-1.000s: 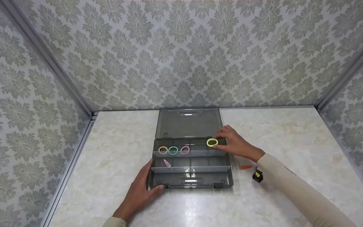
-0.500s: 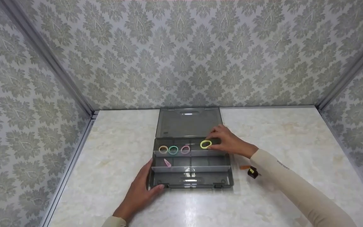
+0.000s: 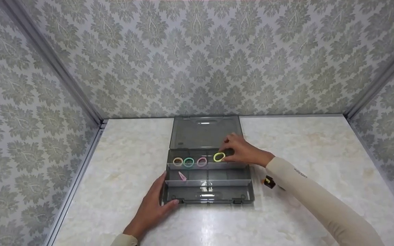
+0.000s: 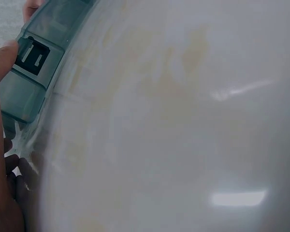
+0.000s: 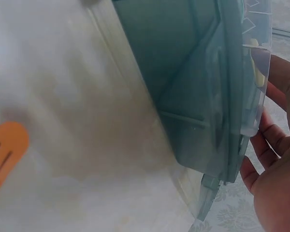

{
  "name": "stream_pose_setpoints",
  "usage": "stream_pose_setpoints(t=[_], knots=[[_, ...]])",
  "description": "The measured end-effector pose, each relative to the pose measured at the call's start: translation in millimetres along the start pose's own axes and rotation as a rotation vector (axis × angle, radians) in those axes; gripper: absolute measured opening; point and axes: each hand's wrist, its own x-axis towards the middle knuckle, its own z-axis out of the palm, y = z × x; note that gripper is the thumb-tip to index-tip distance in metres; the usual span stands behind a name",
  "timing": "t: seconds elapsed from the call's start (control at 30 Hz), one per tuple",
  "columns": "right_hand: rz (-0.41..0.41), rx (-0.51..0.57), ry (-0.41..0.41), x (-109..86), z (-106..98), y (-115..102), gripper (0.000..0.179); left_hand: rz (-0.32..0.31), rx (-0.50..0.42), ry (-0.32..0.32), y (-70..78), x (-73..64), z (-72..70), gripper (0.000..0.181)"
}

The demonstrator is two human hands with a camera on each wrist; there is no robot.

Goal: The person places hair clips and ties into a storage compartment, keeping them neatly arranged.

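Note:
My right hand (image 3: 243,150) pinches a yellow hair tie (image 3: 219,157) between thumb and fingers over the back row of a clear grey compartment box (image 3: 229,192). In the right wrist view the tie shows only partly, behind the box wall. Orange (image 3: 178,161), green (image 3: 188,162) and pink (image 3: 201,162) hair ties stand side by side in that back row. A pink snap hair clip (image 3: 182,176) lies in the middle row's left part. My left hand (image 3: 150,203) holds the box's front left corner, thumb (image 4: 4,60) beside a front latch, fingers along the side.
The box lid (image 3: 205,132) lies folded back toward the patterned wall (image 3: 197,68). An orange snap clip (image 5: 8,145) lies on the marbled table (image 3: 115,164), right of the box. A small dark device (image 3: 269,182) sits by my right forearm. The front row holds nothing.
My right hand has carried the yellow hair tie left along the back row, closer to the pink one. The dark device moved with that arm. The left hand stays at the corner.

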Motion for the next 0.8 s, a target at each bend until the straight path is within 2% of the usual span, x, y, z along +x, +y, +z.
stream_pose_setpoints(t=[0.2, 0.47, 0.8], knots=[[-0.026, -0.035, -0.037, 8.3, 2.6, -3.3, 0.031, 0.011, 0.003, 0.009, -0.8, -0.2, 0.6, 0.115], [-0.018, -0.071, -0.073, 18.1, 6.9, -5.5, 0.027, 0.019, 0.011, 0.012, 0.3, 0.0, 1.0, 0.113], [-0.071, -0.132, -0.092, 29.0, 14.6, -7.8, 0.024, 0.041, 0.033, 0.022, 0.6, 0.0, 1.5, 0.112]])
